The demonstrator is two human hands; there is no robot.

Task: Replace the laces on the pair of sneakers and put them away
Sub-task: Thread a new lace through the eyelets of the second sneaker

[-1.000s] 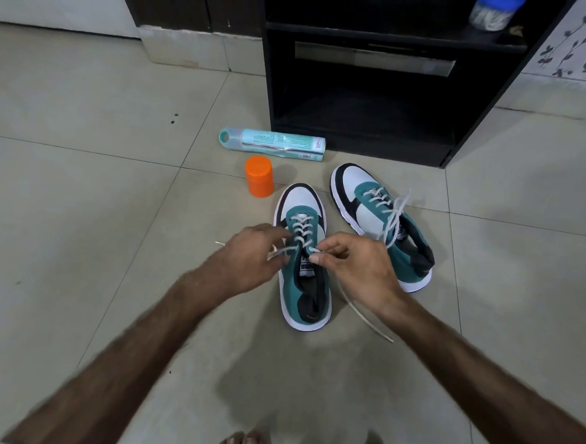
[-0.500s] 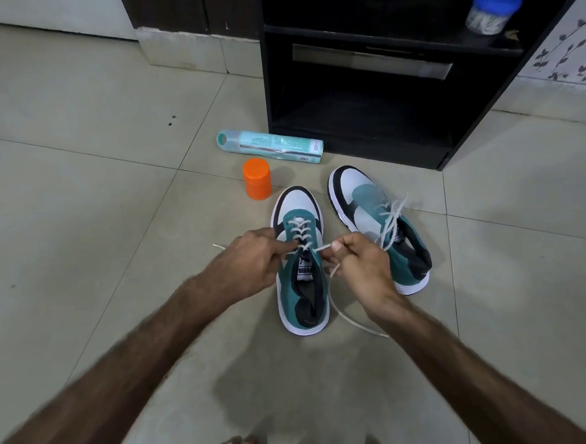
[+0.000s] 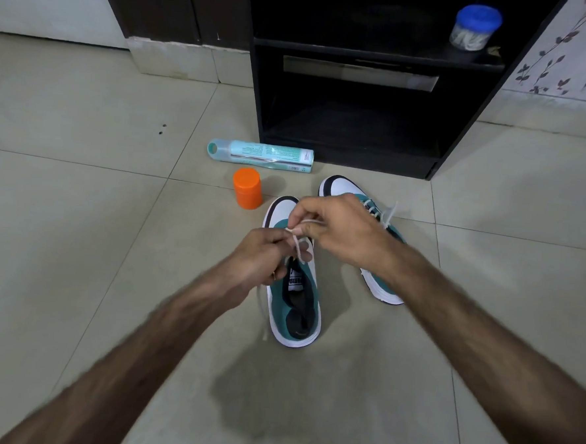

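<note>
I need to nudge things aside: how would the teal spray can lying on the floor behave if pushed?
The spray can lies on its side on smooth tile, so it would probably roll. Its cap looks off, so likely nothing shields the nozzle. The cabinet behind would likely stop it.

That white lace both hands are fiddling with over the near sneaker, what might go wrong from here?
The left hand and right hand pinch the white lace above the near sneaker. If either pinch slips, the half-made knot could fall loose. One tail trails on the floor tiles beside the left wrist; catching it could tug the lace unevenly. The orange cap stands close by and could get knocked over.
</note>
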